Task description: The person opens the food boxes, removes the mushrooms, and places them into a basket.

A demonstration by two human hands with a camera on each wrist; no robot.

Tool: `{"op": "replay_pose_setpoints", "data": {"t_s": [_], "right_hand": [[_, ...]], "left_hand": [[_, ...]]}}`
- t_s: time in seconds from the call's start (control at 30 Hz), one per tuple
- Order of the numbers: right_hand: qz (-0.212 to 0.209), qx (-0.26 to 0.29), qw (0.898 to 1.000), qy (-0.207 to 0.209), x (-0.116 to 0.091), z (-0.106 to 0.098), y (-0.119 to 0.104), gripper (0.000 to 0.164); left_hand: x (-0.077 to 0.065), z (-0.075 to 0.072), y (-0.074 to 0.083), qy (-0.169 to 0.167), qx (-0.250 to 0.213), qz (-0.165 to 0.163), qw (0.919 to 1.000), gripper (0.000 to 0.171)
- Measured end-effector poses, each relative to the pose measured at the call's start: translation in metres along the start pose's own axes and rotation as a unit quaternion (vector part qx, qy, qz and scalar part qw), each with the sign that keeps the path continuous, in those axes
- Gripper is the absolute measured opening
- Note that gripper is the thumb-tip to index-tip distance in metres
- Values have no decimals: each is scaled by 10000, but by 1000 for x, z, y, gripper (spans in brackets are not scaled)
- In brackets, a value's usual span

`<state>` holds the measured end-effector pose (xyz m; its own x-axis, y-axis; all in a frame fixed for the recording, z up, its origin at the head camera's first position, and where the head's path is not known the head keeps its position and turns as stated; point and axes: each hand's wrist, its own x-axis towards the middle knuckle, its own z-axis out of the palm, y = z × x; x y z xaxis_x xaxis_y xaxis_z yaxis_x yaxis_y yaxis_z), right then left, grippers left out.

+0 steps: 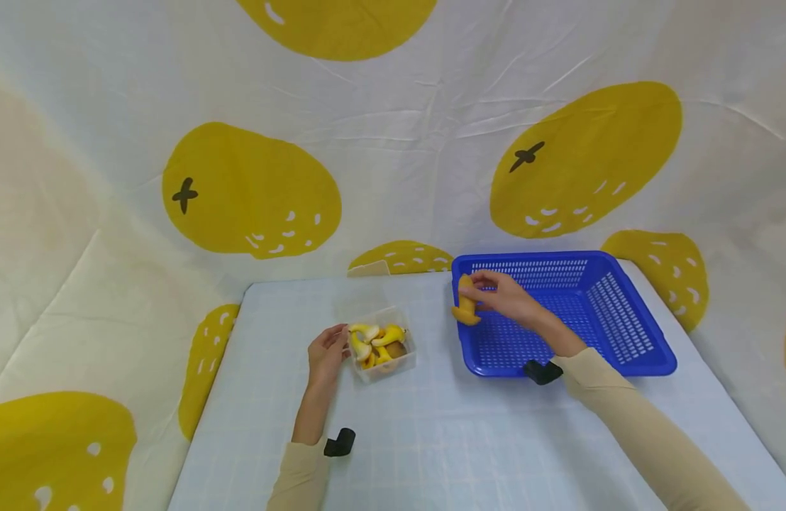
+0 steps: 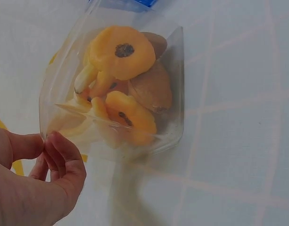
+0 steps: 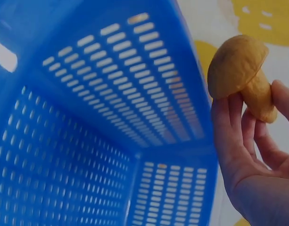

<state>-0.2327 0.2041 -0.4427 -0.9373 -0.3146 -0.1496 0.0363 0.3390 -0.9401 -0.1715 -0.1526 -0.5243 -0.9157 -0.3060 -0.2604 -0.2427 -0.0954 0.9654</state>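
Observation:
A tan-yellow mushroom (image 1: 467, 304) with a rounded cap and thick stem is held by my right hand (image 1: 506, 294) over the left rim of the blue basket (image 1: 666, 363). In the right wrist view, thumb and fingers grip the mushroom (image 3: 238, 68) with its cap up, while in the head view the cap end points down. My left hand (image 1: 327, 355) pinches the left side of a clear plastic box (image 1: 406, 363). Several yellow, orange and brown mushroom-like pieces (image 2: 123, 52) lie heaped inside, some with dark spots at their centres.
The basket has slotted walls and stands at the back right of the table (image 1: 418, 440), right of the box. A white cloth (image 1: 399, 156) printed with large yellow fruit hangs behind the table. Black wrist straps (image 1: 340, 442) show on both sleeves.

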Motion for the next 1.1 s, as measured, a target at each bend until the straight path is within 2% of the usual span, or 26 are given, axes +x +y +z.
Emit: {"op": "replay_pose_setpoints", "data": {"t_s": [0.23, 0.43, 0.63, 0.8, 1.1], "right_hand": [[277, 158, 9994, -152, 4, -25, 12, 54], [571, 18, 9980, -286, 11, -37, 21, 54], [855, 3, 9960, -264, 19, -40, 34, 47], [1084, -178, 9928, -485, 26, -41, 46, 44], [1578, -457, 9843, -645, 35, -33, 56, 42]], "left_hand": [[1, -1, 0, 81, 14, 18, 10000, 27], [2, -1, -1, 136, 87, -37, 9999, 26], [1, 1, -3, 100, 14, 8, 9999, 27], [1, 1, -3, 106, 49, 42, 9999, 26], [1, 2, -4, 145, 73, 73, 9998, 27]]}}
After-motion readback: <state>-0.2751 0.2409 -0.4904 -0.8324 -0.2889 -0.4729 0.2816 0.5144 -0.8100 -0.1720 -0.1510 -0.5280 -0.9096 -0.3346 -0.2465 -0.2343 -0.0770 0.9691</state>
